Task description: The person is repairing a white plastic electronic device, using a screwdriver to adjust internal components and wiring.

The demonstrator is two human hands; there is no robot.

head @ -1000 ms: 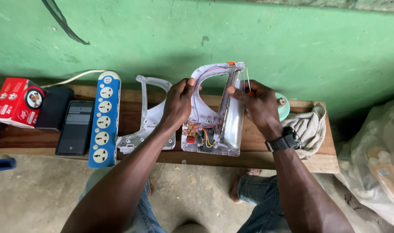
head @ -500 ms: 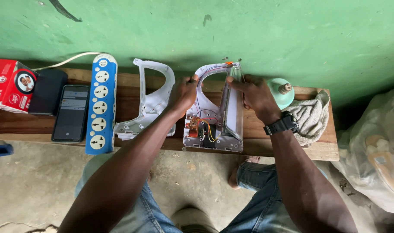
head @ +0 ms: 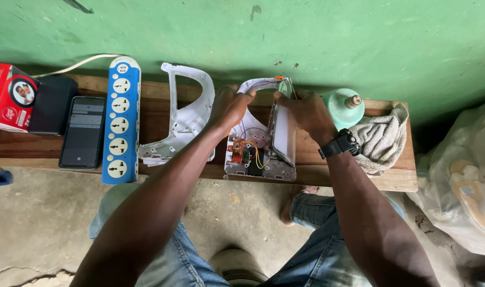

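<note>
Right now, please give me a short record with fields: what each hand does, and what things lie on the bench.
surface: wooden bench against a green wall
left hand: grips the left side of the opened appliance housing
right hand: holds the upper part of the housing
inside housing: small circuit board with coloured wires
left of housing: detached white plastic cover, blue power strip, black phone, red box
right of housing: green bulb-like part, grey cloth

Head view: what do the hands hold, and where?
Both hands, left and right, grip the opened white plastic lamp housing at its upper handle end.
</note>
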